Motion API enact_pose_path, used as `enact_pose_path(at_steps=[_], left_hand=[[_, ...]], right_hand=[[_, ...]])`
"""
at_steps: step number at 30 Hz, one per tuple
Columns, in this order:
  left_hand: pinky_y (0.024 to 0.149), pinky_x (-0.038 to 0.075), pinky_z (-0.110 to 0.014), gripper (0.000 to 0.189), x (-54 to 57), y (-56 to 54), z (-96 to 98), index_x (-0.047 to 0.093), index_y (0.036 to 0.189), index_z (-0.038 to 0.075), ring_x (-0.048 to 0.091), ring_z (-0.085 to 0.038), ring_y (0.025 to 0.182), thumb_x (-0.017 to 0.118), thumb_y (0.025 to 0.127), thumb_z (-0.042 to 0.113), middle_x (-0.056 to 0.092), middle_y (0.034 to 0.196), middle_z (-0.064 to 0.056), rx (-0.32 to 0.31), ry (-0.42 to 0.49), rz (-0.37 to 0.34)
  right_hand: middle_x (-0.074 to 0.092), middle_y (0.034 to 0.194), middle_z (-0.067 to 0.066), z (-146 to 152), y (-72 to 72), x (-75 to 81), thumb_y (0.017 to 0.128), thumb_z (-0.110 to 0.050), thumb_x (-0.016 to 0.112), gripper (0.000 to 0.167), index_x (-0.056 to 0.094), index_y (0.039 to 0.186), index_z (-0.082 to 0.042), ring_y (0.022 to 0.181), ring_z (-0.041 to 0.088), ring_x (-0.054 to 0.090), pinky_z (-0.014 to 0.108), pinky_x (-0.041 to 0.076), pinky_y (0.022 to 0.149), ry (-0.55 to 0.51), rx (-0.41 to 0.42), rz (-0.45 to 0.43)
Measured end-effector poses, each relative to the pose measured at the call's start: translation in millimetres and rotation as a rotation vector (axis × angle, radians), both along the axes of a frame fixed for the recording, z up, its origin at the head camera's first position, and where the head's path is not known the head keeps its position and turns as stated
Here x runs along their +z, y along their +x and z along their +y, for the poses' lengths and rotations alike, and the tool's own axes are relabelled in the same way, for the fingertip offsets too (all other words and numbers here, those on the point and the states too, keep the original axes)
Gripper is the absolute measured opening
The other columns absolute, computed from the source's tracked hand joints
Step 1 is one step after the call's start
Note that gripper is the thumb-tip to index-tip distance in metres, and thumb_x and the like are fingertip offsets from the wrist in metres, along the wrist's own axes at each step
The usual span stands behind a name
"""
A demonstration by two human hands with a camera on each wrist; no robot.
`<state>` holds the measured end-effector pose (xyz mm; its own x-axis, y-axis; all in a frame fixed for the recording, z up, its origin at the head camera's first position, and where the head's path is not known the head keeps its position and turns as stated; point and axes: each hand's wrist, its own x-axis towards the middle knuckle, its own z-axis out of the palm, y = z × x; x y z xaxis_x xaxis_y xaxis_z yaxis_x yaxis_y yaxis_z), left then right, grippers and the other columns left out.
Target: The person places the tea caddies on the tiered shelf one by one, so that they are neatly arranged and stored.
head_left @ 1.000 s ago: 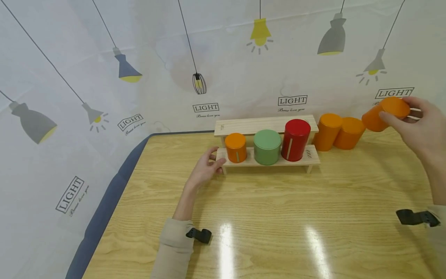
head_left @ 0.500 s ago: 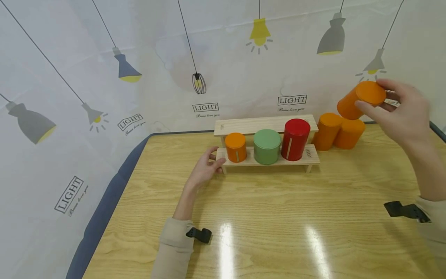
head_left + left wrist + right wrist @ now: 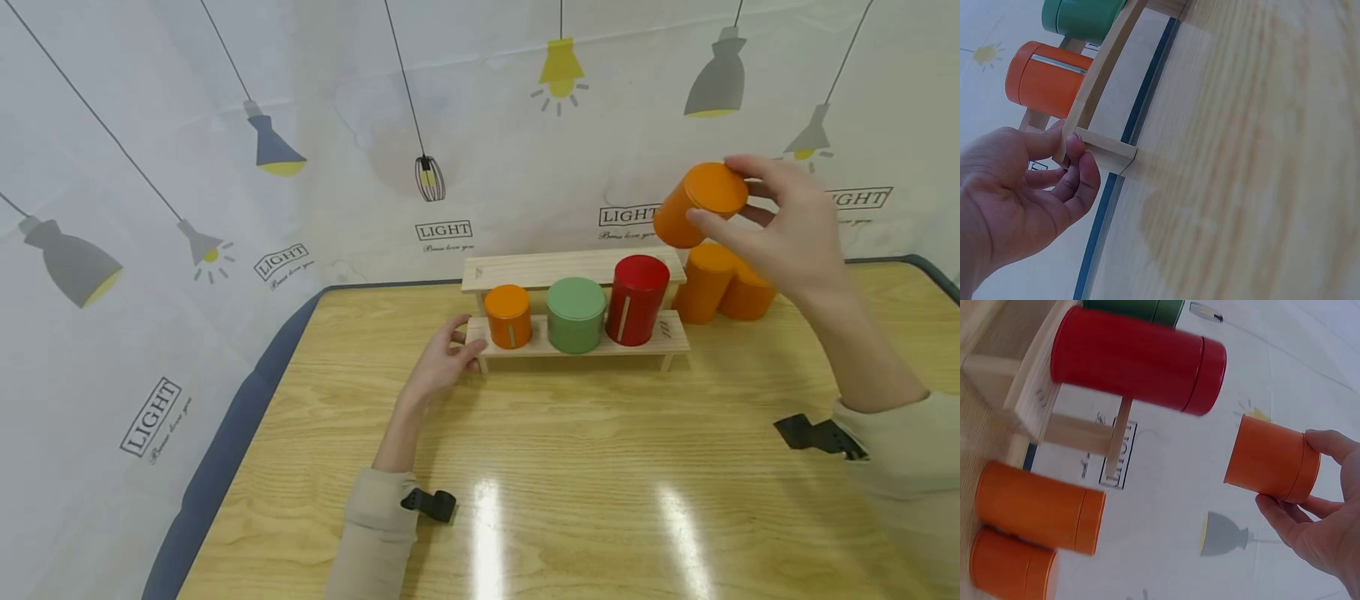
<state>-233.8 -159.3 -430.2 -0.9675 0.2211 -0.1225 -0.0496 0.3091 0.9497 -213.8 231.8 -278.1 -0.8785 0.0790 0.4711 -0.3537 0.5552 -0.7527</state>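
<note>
My right hand (image 3: pixel 783 225) grips an orange canister (image 3: pixel 690 212) by its lid end, tilted in the air above the right end of a two-tier wooden shelf (image 3: pixel 555 268). In the right wrist view, thumb and fingers pinch the lidded end of that canister (image 3: pixel 1272 456). At the shelf's lower left end, my left hand (image 3: pixel 442 360) pinches the board's corner between thumb and curled fingers, as the left wrist view also shows. On the lower tier stand a small orange canister (image 3: pixel 508 318), a green canister (image 3: pixel 575 317) and a tall red canister (image 3: pixel 637 302).
Right of the shelf, a taller orange canister (image 3: pixel 701 287) and a shorter orange canister (image 3: pixel 750 293) stand side by side on the wooden table (image 3: pixel 600 458). A lamp-printed cloth (image 3: pixel 495 117) hangs behind the table. Blue edging (image 3: pixel 255 400) runs along its left side.
My right hand has carried the orange canister left and upward, from beyond the standing orange canisters to above the shelf's right end. My left hand stays on the shelf corner.
</note>
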Motion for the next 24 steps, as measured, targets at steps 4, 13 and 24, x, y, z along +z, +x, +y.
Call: enact_pose_path(at_steps=[4,13,24], left_hand=[[0.077,0.058,-0.03,0.063,0.5,0.0,-0.2,0.031,0.155,0.002,0.061,-0.018,0.078,0.063,0.102,0.014,0.05,0.116,-0.018,-0.001,-0.003,0.001],[0.079,0.058,-0.031,0.064,-1.0,-1.1,-1.0,0.03,0.156,0.0,0.061,-0.018,0.079,0.062,0.102,0.013,0.05,0.115,-0.019,-0.016,0.0,0.011],[0.084,0.058,-0.039,0.063,-1.4,-1.7,-1.8,0.031,0.155,0.002,0.061,-0.021,0.081,0.062,0.102,0.015,0.05,0.115,-0.019,-0.014,-0.006,0.009]], right_hand=[[0.053,0.135,0.011,-20,-4.7,1.5,0.088,-0.021,0.079,0.061,0.056,0.143,-0.006,0.115,0.015,0.053,0.021,0.049,0.099,0.017,0.051,-0.011],[0.055,0.135,0.015,-60,-15.8,-0.8,0.088,-0.018,0.08,0.059,0.057,0.14,-0.002,0.113,0.028,0.054,0.027,0.053,0.096,0.058,0.169,0.011],[0.052,0.137,0.017,-104,-32.4,-11.1,0.09,-0.02,0.078,0.06,0.054,0.141,0.001,0.118,0.03,0.055,0.042,0.051,0.101,0.032,0.279,-0.075]])
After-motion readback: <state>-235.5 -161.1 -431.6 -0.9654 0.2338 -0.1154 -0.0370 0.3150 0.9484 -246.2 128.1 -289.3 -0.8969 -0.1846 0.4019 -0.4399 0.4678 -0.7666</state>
